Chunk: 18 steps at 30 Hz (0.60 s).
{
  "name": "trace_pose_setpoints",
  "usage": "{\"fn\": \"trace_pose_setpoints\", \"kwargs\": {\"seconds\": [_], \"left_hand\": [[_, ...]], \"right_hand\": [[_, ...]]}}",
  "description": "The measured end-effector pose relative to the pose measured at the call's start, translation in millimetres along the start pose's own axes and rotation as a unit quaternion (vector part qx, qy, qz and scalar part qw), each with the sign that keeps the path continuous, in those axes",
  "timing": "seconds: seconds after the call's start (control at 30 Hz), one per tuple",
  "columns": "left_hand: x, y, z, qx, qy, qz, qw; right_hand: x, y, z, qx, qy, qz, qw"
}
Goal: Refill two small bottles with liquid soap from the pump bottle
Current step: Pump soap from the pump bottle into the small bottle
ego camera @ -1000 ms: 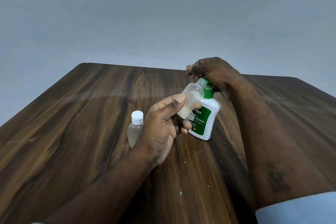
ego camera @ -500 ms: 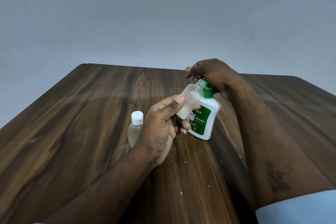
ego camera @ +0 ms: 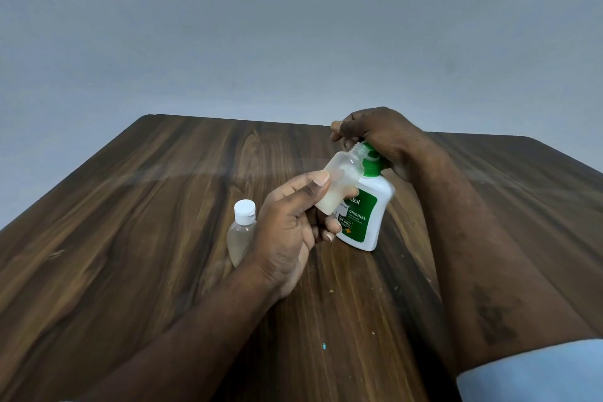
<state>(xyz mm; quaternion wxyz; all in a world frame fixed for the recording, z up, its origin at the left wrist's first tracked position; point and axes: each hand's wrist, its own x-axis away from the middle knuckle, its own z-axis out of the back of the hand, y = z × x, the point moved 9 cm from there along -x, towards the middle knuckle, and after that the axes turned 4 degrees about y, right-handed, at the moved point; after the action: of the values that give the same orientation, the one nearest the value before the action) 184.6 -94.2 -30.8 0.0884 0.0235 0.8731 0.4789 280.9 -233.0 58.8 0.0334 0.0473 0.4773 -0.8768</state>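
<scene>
My left hand [ego camera: 290, 232] grips a small clear uncapped bottle [ego camera: 342, 178], tilted with its open neck up against the green pump head. A little whitish liquid lies in its bottom. My right hand [ego camera: 381, 135] curls over the top of the white pump bottle [ego camera: 365, 219] with the green label, hiding the nozzle. The pump bottle stands on the table, leaning slightly. A second small bottle [ego camera: 241, 232] with a white flip cap stands to the left, partly behind my left hand.
A dark wooden table [ego camera: 130, 238] spreads under everything, its far edge [ego camera: 228, 119] against a plain grey wall. A few tiny specks lie on the wood near my arms.
Almost nothing has moved. My right hand has shifted very slightly on the pump head; the small bottle stays at the nozzle.
</scene>
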Motion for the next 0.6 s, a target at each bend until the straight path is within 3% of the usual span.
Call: {"fn": "trace_pose_setpoints", "kwargs": {"seconds": [0.6], "left_hand": [[0.0, -0.1, 0.2, 0.000, -0.002, -0.002, 1.000]], "right_hand": [[-0.7, 1.9, 0.7, -0.008, 0.006, -0.002, 1.000]]}}
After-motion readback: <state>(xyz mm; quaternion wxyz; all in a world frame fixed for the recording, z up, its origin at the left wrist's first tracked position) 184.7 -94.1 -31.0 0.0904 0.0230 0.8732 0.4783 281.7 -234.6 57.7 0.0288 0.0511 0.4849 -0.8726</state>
